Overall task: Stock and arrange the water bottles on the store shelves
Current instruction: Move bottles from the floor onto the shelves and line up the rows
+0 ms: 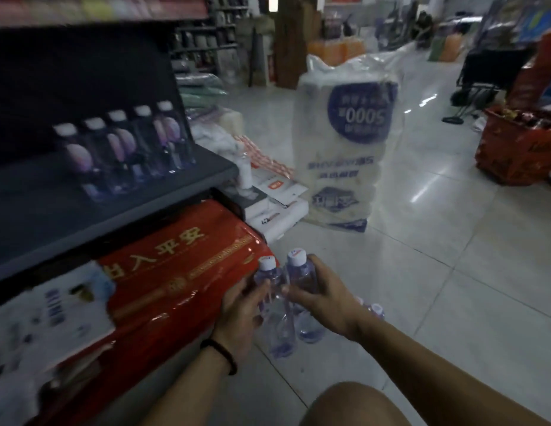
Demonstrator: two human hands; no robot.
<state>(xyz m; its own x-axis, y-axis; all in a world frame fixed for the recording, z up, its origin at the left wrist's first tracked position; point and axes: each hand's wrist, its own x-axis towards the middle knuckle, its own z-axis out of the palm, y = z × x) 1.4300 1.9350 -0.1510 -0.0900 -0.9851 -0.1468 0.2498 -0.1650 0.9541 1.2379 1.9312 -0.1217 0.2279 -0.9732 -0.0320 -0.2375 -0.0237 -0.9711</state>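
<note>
My left hand [238, 312] grips a clear water bottle [275, 321] with a white cap, and my right hand [325, 298] grips a second such bottle [301, 272] beside it. Both bottles are upright, held low over the tiled floor in front of the shelf unit. More bottles [375, 311] stand on the floor behind my right wrist, mostly hidden. On the dark shelf [120, 207] at the left, a row of several white-capped bottles [126, 149] stands along the back.
Red wrapped packs [188, 272] fill the space under the shelf. White boxes [277, 207] and a tall plastic-wrapped paper pack [345, 142] stand on the floor ahead. A red basket [514, 149] sits at the right. My knee [357, 407] is at the bottom.
</note>
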